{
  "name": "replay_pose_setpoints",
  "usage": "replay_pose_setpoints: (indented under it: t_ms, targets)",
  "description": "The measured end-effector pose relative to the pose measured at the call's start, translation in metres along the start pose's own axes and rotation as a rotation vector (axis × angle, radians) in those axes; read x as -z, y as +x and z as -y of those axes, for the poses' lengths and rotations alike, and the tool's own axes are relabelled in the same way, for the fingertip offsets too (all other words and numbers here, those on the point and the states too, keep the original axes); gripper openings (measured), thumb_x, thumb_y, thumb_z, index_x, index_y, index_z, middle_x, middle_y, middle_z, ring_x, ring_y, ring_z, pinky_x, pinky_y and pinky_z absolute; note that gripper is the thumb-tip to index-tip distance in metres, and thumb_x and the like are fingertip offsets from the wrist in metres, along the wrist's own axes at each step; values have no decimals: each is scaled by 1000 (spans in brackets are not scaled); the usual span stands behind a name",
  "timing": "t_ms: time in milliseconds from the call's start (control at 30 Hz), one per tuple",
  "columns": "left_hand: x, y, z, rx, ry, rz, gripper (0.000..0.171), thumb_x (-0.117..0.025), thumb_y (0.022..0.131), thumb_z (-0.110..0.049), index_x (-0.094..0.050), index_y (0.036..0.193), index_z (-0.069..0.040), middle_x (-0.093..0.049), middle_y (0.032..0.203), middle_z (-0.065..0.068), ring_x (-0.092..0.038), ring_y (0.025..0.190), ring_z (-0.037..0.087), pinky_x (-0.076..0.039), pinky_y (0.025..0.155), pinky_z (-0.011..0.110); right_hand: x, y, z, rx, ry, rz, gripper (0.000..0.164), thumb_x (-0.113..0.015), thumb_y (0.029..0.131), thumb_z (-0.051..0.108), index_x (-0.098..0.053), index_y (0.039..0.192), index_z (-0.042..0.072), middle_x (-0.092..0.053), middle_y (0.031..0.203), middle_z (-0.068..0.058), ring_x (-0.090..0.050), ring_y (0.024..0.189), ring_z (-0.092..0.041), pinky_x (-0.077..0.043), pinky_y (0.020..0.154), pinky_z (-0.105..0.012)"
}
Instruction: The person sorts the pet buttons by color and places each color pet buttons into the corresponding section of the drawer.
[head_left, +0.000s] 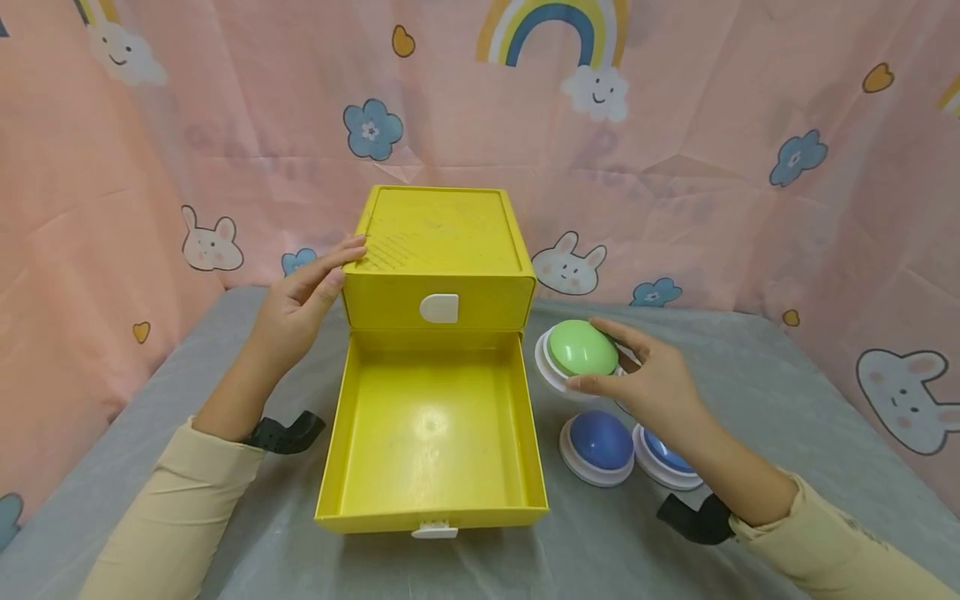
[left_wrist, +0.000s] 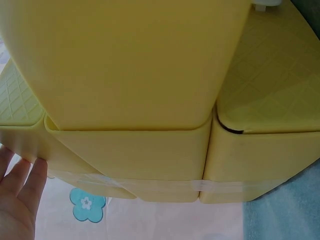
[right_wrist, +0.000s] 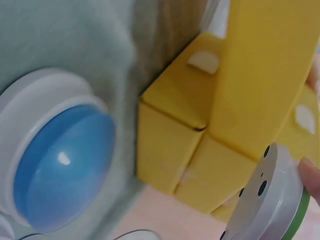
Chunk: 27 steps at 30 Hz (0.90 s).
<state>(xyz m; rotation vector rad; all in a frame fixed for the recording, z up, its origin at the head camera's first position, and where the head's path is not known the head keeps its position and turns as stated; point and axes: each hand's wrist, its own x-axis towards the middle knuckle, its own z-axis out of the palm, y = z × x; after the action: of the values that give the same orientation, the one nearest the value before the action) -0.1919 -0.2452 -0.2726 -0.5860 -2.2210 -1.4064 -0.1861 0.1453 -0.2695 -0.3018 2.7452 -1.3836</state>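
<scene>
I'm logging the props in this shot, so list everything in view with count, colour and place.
box: one, yellow, centre
open drawer: one, yellow, out of the box's front
handles: three across the views, white, drawer fronts
tape: at least one strip, clear, box's side
green dome: one, green with white base, right of the box
blue domes: at least two, blue with white bases, right of the drawer
cloth: one, grey, beneath
backdrop: one, printed pink, behind
straps: two, black, at the wrists
sleeves: two, beige, forearms
left hand: one, bare, touching the box's left
right hand: one, bare, holding the green dome
</scene>
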Motion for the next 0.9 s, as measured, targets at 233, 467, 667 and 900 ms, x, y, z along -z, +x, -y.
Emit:
replay_pose_setpoints:
  t_ms: [233, 467, 667, 900]
  targets:
    - [0, 0, 0, -10, -6, 3, 38, -42, 108, -18, -55, 142, -9, -45, 156, 2, -32, 150, 11, -35, 114, 12, 1, -13, 15, 8, 20, -6, 85, -84, 78, 41, -45, 151, 19, -39, 159, -6, -40, 145, -33, -44, 109, -37]
    - [0, 0, 0, -9, 1, 0, 38, -42, 108, -18, -55, 142, -10, -45, 156, 2, -33, 150, 10, -35, 114, 12, -2, -25, 27, 0, 67, 23, 81, -86, 77, 38, -48, 148, 28, -39, 159, -1, -39, 147, -29, -40, 112, -37]
    - [0, 0, 0, -2, 3, 1, 38, -41, 108, -19, -55, 143, -9, -44, 157, 1, -32, 150, 12, -35, 114, 12, -7, -33, 37, 32, 134, 44, 77, -86, 77, 35, -50, 145, 31, -43, 156, 2, -42, 144, -32, -49, 103, -36]
    - [-1, 0, 0, 2, 18, -3, 38, -42, 108, -19, -55, 142, -10, -45, 156, 1, -33, 149, 9, -36, 112, 11, -19, -36, 44, 72, 189, 91, 75, -87, 77, 27, -53, 144, 26, -47, 153, 1, -47, 142, -29, -51, 104, -38]
